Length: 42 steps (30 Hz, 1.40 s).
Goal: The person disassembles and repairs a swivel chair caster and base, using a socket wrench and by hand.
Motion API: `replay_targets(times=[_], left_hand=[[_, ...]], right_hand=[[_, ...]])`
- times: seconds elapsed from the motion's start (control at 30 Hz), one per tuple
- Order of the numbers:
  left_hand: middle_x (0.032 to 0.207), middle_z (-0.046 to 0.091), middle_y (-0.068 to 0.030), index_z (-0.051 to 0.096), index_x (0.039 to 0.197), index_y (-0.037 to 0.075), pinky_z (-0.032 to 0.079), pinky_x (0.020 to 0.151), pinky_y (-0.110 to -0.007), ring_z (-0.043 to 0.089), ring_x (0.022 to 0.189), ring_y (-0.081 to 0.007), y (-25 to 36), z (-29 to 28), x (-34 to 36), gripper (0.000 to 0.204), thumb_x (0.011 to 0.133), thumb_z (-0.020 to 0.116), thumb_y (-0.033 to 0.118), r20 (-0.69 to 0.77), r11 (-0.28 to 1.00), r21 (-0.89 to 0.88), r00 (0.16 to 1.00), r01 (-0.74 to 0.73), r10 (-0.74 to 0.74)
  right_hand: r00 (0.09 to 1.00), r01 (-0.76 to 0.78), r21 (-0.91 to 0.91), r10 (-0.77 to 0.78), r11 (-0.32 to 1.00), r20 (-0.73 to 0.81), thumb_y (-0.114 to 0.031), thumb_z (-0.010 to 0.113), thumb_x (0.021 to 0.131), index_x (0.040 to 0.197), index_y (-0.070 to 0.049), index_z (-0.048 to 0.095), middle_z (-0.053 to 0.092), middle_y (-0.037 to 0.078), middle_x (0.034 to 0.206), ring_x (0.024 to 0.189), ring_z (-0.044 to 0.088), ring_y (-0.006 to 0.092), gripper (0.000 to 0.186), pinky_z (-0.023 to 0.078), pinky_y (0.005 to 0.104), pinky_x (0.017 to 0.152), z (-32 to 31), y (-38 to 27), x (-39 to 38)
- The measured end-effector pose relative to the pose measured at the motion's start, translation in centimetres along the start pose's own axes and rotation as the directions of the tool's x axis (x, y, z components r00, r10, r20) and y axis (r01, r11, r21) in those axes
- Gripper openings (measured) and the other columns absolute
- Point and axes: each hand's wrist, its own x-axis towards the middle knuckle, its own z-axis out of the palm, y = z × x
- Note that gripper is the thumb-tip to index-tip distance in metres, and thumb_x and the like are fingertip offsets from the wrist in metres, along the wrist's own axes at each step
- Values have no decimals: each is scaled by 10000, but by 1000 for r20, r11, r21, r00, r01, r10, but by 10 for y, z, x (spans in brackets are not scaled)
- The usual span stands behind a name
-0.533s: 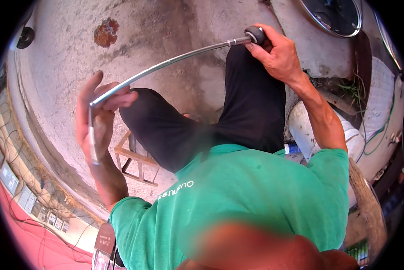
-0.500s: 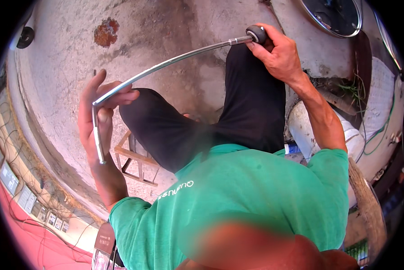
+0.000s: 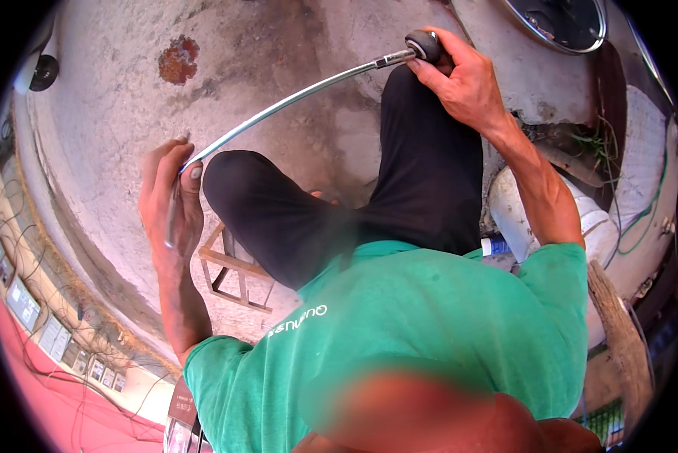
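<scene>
The right hand [image 3: 471, 87], at one o'clock, is closed on the black wheel [image 3: 426, 45], with the thumb pressing near the place where the wheel joins the metal rod [image 3: 262, 115]. The left hand [image 3: 157, 200], between nine and ten o'clock, is clamped on the bent end of this rod: the thumb lies on one side of the bend, and the fingers are behind it. From the bend, the short leg of the rod points toward six o'clock, along the palm. The long part goes in a gentle curve from one hand to the other, above the knees of the black trousers [image 3: 437, 166]. The person wears a green shirt [image 3: 429, 317]. At eight o'clock, beside the leg, stands a small stool [image 3: 237, 263] with an open frame. At three o'clock, near the right forearm, there is a white container [image 3: 512, 204]. Farther out, a rusty patch [image 3: 178, 60] marks the floor [image 3: 301, 45] between ten and eleven o'clock, and a wooden log [image 3: 614, 332] is near four o'clock.
</scene>
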Motion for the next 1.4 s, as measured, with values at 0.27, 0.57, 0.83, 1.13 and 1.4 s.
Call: replay_targets(times=[0.27,0.57,0.83,1.13,1.4], left_hand=[[750,665,-87,635,949,0,499,569,-251,627,611,-133,-23,13,-24,402,1083,523,362,305,705,-510,870,492,-387],[772,669,-125,619,976,3,462,401,-231,570,457,-148,-27,21,-29,364,1061,557,352,589,69,-703,634,708,-501],[843,650,-119,602,1003,3,496,473,-253,609,544,-171,-33,20,-56,320,1058,567,317,421,266,-756,755,598,-502],[889,612,-78,617,1017,-32,529,641,-234,634,706,-128,-28,14,-58,201,1040,547,154,255,588,-702,913,402,-319],[883,633,-98,623,1102,-41,485,631,-251,607,694,-137,-55,36,-45,319,1067,528,262,286,524,-740,902,422,-323]], right_hand=[[996,84,-42,-84,996,-5,-192,761,886,1222,-3,640,711,159,994,851,705,272,404,553,347,760,6,1,8],[985,168,-140,-160,976,68,-135,750,910,1239,-12,630,706,131,980,778,699,182,371,573,307,714,10,-12,46],[966,227,-156,-203,961,158,-137,746,896,1242,-18,633,706,143,982,789,700,211,383,569,322,721,28,-18,65],[982,94,-86,-78,992,171,-137,712,907,1280,17,607,717,126,990,780,705,183,418,561,325,711,46,-17,66],[914,-342,376,212,861,345,-194,676,990,1290,11,628,672,15,930,693,604,61,366,476,199,590,63,6,78]])
